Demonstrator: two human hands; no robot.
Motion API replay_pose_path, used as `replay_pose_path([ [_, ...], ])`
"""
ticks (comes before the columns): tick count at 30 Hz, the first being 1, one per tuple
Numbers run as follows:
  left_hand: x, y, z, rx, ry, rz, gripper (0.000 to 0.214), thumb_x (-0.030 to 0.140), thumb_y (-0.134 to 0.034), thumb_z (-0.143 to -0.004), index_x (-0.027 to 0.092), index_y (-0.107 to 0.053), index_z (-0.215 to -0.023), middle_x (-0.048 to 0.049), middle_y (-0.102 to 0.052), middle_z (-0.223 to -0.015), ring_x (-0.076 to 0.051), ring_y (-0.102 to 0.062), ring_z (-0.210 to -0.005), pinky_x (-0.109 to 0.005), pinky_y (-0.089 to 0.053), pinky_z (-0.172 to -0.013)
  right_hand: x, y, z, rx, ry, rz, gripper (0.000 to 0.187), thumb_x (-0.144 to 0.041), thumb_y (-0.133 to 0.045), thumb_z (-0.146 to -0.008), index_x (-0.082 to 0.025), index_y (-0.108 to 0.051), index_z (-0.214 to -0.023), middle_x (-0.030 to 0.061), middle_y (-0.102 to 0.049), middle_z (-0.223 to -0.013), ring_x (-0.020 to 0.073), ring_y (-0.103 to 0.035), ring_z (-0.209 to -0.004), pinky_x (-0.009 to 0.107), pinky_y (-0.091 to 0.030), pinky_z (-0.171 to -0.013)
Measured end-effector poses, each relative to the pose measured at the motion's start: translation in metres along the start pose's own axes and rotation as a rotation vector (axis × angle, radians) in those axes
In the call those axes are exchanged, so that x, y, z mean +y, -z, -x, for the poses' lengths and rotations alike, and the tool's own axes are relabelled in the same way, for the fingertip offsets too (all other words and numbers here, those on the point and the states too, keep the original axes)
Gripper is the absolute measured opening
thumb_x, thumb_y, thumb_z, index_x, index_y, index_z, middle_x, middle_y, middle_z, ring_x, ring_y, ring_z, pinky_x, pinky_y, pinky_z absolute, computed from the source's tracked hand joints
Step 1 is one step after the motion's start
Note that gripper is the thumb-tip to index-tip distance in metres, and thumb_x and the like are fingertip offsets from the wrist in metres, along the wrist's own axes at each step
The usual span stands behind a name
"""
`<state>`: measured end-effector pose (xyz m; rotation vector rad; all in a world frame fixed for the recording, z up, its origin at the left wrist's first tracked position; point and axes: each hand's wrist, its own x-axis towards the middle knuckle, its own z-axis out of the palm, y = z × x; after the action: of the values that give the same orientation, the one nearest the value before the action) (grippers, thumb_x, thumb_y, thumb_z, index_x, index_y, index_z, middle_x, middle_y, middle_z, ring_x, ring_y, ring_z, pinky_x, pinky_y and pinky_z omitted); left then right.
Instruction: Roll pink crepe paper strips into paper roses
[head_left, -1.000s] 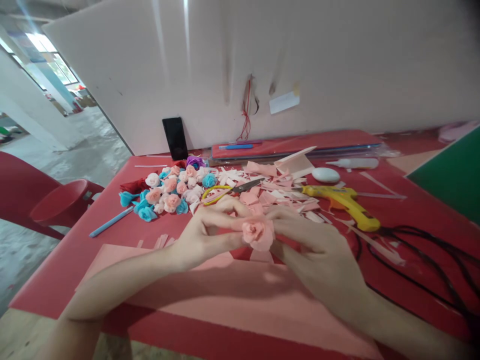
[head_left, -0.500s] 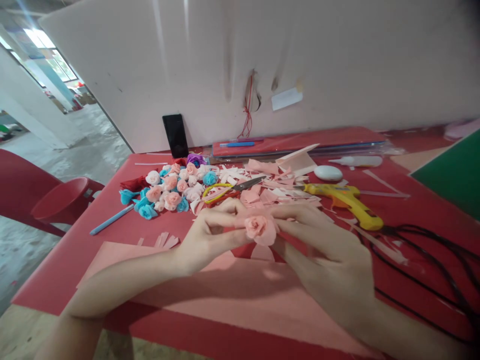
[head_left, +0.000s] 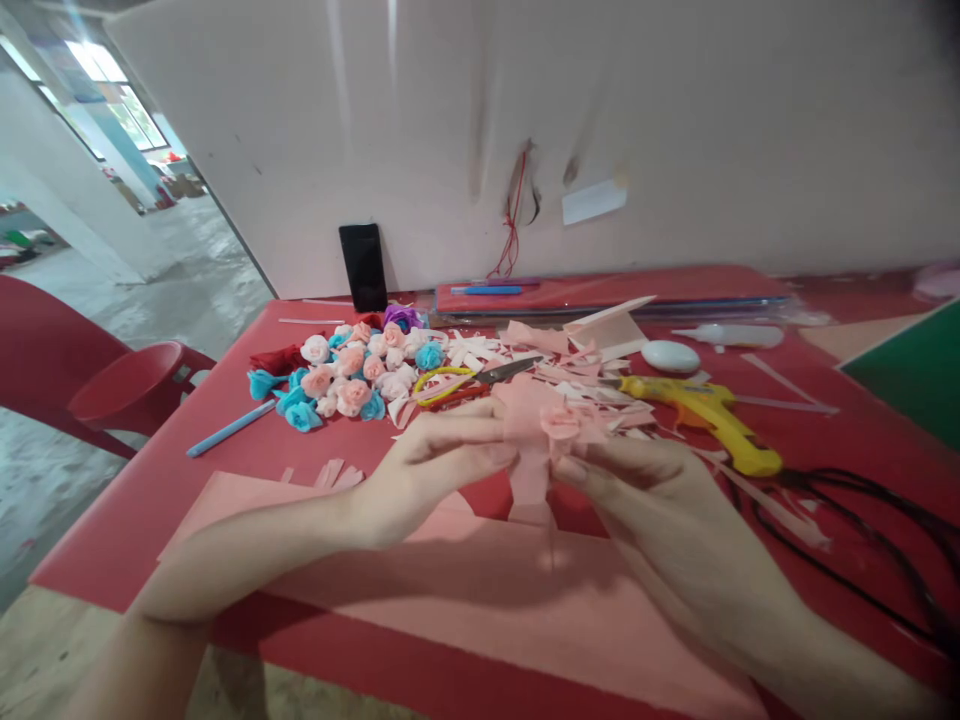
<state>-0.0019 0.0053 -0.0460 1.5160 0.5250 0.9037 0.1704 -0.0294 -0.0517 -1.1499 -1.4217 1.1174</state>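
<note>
Both my hands hold a small pink paper rose (head_left: 556, 420) above the red table (head_left: 225, 460). My left hand (head_left: 435, 465) pinches the loose pink paper strip (head_left: 529, 450) that hangs down from the flower. My right hand (head_left: 645, 490) grips the rose from the right with thumb and fingers closed on it. A pink paper sheet (head_left: 420, 590) lies on the table under my forearms.
A heap of finished pink, white and blue paper roses (head_left: 352, 375) lies at left. Yellow-handled scissors (head_left: 465, 380), pink scraps (head_left: 570, 365), a yellow glue gun (head_left: 705, 415) with black cable (head_left: 862, 530), a white oval object (head_left: 670, 356), a blue pen (head_left: 229, 428), a black phone (head_left: 362, 266) and a red chair (head_left: 90, 390) surround them.
The rose has turned and lifted slightly to the right; a pink strip now hangs open beside it in my left fingers. The camera shifted a little.
</note>
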Motion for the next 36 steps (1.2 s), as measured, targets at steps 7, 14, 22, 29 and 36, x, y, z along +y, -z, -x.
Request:
replay_pose_path([
  [7,0.000,-0.004,-0.003,0.005,-0.108,0.013,0.020,0.018,-0.053,-0.084,0.018,-0.069,-0.072,-0.0040,-0.064,-0.078,-0.017,-0.058,-0.082,-0.030,-0.047,-0.079,-0.001,-0.001,0.000,-0.077,-0.185,-0.244,0.022,-0.039,-0.070,-0.069,-0.024,-0.067,-0.053,-0.0035,-0.062,-0.056,0.0102,-0.055,-0.054,0.021,-0.046,-0.053],
  [14,0.001,-0.009,-0.005,0.110,-0.170,-0.091,0.022,0.023,-0.061,-0.080,0.018,-0.070,-0.061,-0.0023,-0.065,-0.065,-0.013,-0.056,-0.069,-0.025,-0.048,-0.067,-0.002,-0.004,0.000,-0.071,-0.256,-0.187,0.020,-0.042,-0.071,-0.064,-0.023,-0.070,-0.057,-0.0005,-0.066,-0.060,0.0133,-0.057,-0.054,0.023,-0.046,-0.049],
  [22,0.000,-0.008,-0.004,0.166,-0.248,-0.170,0.018,0.011,-0.063,-0.076,0.018,-0.072,-0.063,-0.0004,-0.068,-0.061,-0.011,-0.054,-0.062,-0.025,-0.045,-0.064,-0.005,-0.007,0.002,-0.054,-0.238,-0.221,0.013,-0.038,-0.075,-0.062,-0.026,-0.073,-0.058,0.0001,-0.072,-0.066,0.0160,-0.064,-0.063,0.025,-0.053,-0.059],
  [29,-0.003,-0.011,-0.003,0.215,-0.319,-0.244,0.015,0.015,-0.065,-0.076,0.019,-0.072,-0.063,0.0001,-0.069,-0.060,-0.011,-0.052,-0.058,-0.026,-0.043,-0.061,-0.005,-0.008,0.006,-0.047,-0.150,-0.151,0.012,-0.036,-0.075,-0.064,-0.027,-0.071,-0.056,-0.0011,-0.070,-0.063,0.0134,-0.061,-0.057,0.021,-0.049,-0.053],
  [36,-0.010,-0.012,-0.002,0.275,-0.420,-0.364,0.021,0.028,-0.065,-0.077,0.016,-0.068,-0.060,-0.0011,-0.062,-0.053,-0.012,-0.048,-0.056,-0.030,-0.040,-0.061,0.001,-0.010,0.010,-0.032,-0.106,-0.080,0.025,-0.042,-0.066,-0.071,-0.024,-0.063,-0.055,-0.0005,-0.059,-0.056,0.0160,-0.056,-0.056,0.026,-0.046,-0.050],
])
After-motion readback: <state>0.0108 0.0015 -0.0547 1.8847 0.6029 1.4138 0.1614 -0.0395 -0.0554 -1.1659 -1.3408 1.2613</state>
